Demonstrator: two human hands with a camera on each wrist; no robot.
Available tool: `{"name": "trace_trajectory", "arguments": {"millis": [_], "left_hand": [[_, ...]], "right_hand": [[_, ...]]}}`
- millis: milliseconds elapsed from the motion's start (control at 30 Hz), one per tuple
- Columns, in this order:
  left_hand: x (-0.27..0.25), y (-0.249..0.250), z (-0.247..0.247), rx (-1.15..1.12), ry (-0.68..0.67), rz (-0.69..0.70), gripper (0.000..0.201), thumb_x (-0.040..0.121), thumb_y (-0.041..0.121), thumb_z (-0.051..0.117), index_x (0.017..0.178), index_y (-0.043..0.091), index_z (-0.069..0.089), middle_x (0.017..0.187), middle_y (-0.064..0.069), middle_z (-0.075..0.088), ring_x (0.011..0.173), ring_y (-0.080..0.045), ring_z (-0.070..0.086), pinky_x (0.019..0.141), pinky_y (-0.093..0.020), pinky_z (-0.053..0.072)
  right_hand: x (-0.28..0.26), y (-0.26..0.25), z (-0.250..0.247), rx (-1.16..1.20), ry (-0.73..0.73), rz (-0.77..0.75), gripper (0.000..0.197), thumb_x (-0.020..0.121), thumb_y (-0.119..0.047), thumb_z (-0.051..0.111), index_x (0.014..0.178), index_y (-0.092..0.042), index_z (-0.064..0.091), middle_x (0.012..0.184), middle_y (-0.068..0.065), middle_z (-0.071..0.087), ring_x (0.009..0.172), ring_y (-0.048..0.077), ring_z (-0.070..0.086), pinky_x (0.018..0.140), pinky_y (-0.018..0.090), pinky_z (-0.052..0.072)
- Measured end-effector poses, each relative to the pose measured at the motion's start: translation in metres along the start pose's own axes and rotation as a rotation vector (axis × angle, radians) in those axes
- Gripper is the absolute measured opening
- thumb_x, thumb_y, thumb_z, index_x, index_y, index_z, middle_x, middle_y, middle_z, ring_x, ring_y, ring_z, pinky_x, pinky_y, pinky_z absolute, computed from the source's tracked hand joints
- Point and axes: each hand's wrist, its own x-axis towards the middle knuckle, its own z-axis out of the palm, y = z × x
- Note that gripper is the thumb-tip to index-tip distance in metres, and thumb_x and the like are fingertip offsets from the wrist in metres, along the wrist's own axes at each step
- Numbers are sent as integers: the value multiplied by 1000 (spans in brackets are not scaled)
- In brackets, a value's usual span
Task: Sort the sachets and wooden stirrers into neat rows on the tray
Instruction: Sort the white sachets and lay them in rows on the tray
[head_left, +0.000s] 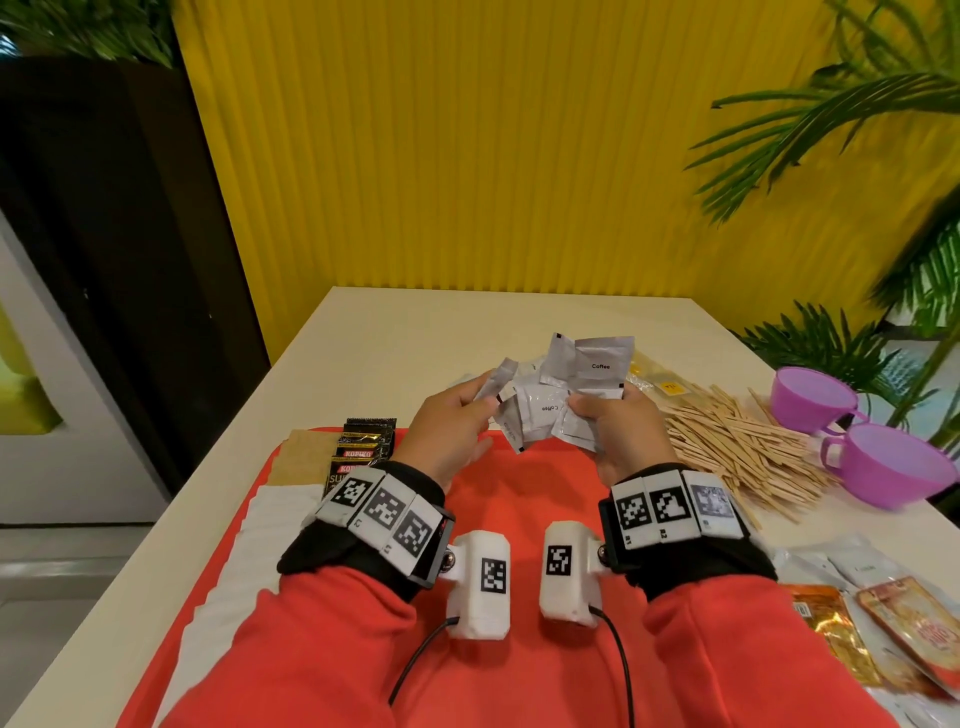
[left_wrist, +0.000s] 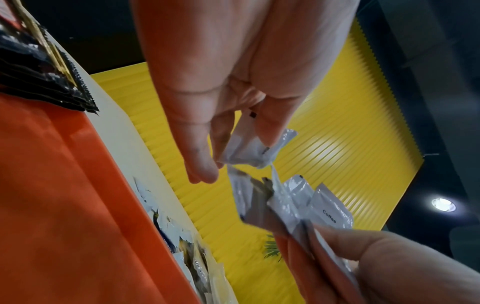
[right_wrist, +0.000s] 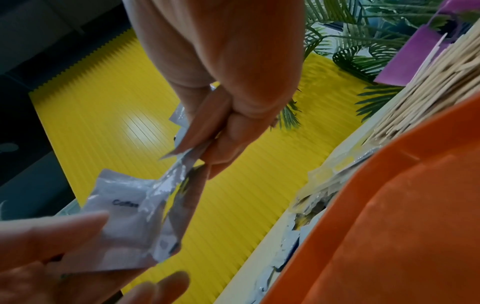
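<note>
I have a loose, fanned bunch of small white paper sachets printed "Coffee" (head_left: 563, 395) lifted above the far edge of the flat red plastic tray (head_left: 519, 499); my right hand (head_left: 621, 434) clamps most of the bunch between thumb and curled fingers, and my left hand (head_left: 457, 423) pinches a single sachet at the bunch's left side, thumb against fingertips; the step, as I judge it, is squaring this handful before laying it down as a row; best to peel one sachet at a time with the left, turn each the same way up, and keep the right grip firm but not crushing, since the paper creases easily; the black foil coffee sachets (head_left: 363, 449) already overlap in a row at the tray's far left corner, so the white ones should go just beside them; the pale wooden stirrers (head_left: 737, 447) lie heaped on the cream table (head_left: 374, 353), off the tray to my right, untouched.
</note>
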Motion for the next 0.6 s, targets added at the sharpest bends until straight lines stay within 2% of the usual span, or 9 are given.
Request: {"name": "trace_trajectory", "arguments": {"millis": [67, 133, 167, 233, 300, 333, 400, 500, 600], "left_hand": [[-3, 4, 1, 38, -77, 37, 36, 92, 0, 45, 98, 27, 68, 102, -6, 61, 94, -22, 53, 89, -39, 46], [-5, 7, 0, 104, -165, 75, 29, 84, 1, 56, 91, 25, 70, 99, -11, 60, 89, -23, 53, 79, -39, 43], [-6, 10, 0, 159, -205, 97, 29, 78, 4, 62, 95, 26, 69, 100, -11, 60, 87, -24, 54, 76, -39, 43], [-3, 10, -3, 222, -267, 141, 54, 75, -3, 64, 117, 30, 59, 114, -3, 61, 86, -21, 60, 69, -33, 50], [-4, 12, -3, 223, -289, 155, 80, 77, -17, 58, 139, 29, 36, 128, 8, 51, 77, -6, 58, 55, -17, 48], [-3, 12, -3, 236, -278, 166, 82, 77, -19, 57, 141, 24, 29, 129, 9, 48, 75, 0, 55, 53, -13, 47], [-3, 11, -1, 246, -262, 167, 74, 76, -20, 58, 132, 20, 32, 121, 4, 51, 75, 2, 53, 53, -8, 46], [-5, 12, 0, 205, -239, 138, 60, 60, -9, 63, 108, 23, 43, 115, -8, 50, 66, -10, 50, 47, -16, 41], [-4, 9, 0, 99, -221, 77, 50, 52, -2, 58, 90, 27, 47, 113, -10, 47, 86, -21, 52, 58, -28, 45]], "right_hand": [[-3, -2, 4, 45, -56, 14, 25, 79, 11, 57, 92, -10, 62, 102, 23, 65, 92, 38, 64, 89, 56, 49], [-3, -4, 8, 74, -93, 18, 25, 80, 12, 54, 95, -7, 61, 104, 26, 64, 95, 41, 63, 90, 58, 47], [-3, -5, 10, 76, -96, 18, 24, 80, 12, 55, 93, -7, 62, 105, 27, 63, 97, 42, 62, 90, 60, 46], [-1, -6, 11, 56, -94, 21, 23, 80, 11, 57, 88, -10, 62, 104, 24, 65, 99, 42, 63, 91, 61, 45], [0, -6, 12, 52, -103, 27, 24, 80, 11, 56, 88, -11, 62, 102, 22, 66, 99, 40, 63, 92, 60, 46], [0, -6, 12, 61, -105, 31, 25, 81, 12, 55, 88, -11, 61, 99, 20, 66, 97, 39, 64, 91, 58, 47], [1, -6, 11, 72, -98, 30, 26, 81, 13, 54, 87, -11, 61, 93, 16, 66, 88, 34, 64, 90, 54, 48], [2, -5, 8, 58, -82, 29, 26, 81, 13, 54, 87, -12, 60, 88, 15, 65, 82, 32, 64, 88, 54, 48], [3, -5, 6, 48, -78, 36, 26, 82, 13, 53, 87, -12, 60, 87, 14, 65, 80, 30, 64, 87, 52, 49]]}}
